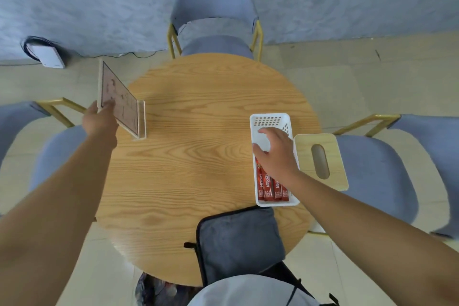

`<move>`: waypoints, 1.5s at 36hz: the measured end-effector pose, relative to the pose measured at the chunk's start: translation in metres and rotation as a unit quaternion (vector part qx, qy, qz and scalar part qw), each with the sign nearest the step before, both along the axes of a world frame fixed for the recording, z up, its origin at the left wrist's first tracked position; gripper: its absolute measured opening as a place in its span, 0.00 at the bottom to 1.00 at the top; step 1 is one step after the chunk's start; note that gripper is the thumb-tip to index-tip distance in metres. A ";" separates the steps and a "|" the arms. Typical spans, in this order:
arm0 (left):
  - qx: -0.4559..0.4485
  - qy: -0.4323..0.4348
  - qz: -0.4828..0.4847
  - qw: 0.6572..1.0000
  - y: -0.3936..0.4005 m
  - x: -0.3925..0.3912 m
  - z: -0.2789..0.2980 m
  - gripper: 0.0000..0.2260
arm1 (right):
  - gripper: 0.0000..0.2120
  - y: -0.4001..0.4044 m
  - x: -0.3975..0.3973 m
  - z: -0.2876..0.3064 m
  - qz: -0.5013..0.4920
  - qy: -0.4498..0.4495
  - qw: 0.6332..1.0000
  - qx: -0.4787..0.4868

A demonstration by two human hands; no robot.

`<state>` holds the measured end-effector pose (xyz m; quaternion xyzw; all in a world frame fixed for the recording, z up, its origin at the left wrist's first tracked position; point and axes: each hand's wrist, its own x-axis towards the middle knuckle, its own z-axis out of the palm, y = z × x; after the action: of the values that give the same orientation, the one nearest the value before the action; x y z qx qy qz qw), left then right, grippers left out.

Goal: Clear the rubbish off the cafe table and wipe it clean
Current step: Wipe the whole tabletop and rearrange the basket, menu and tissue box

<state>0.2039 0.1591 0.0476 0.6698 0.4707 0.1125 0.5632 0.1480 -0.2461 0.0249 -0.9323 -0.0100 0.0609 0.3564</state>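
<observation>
Your left hand (100,120) gripped the menu stand (121,104) at the worktop's (193,112) left edge. Your right hand (274,154), fingers loosely spread, rested in the white basket (269,120), long axis running away from you; grey cloth (238,238) lay nearest, right-hand side.

Round wooden table (198,156): menu stand (129,112), white basket (270,122), tissue box (320,156), grey cloth (238,238).

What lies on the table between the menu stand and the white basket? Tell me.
Nothing: in the head view only bare wooden table lies between the menu stand and the white basket.
</observation>
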 end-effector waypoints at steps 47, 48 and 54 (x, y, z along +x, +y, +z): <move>0.090 0.193 -0.474 0.854 -0.198 -0.182 -0.118 0.18 | 0.11 -0.067 0.172 0.066 -0.096 0.033 0.953 -0.284; 0.105 0.185 -0.486 0.848 -0.198 -0.194 -0.121 0.18 | 0.11 -0.073 0.168 0.067 -0.110 0.041 0.951 -0.286; 0.185 0.198 -0.582 0.767 -0.192 -0.236 -0.125 0.28 | 0.08 -0.097 0.142 0.068 -0.175 0.060 0.952 -0.246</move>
<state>-0.0320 -0.0333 -0.0774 0.9140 0.0618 -0.2868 0.2801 0.2904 -0.3431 0.0927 -0.9728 0.1899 0.0543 0.1214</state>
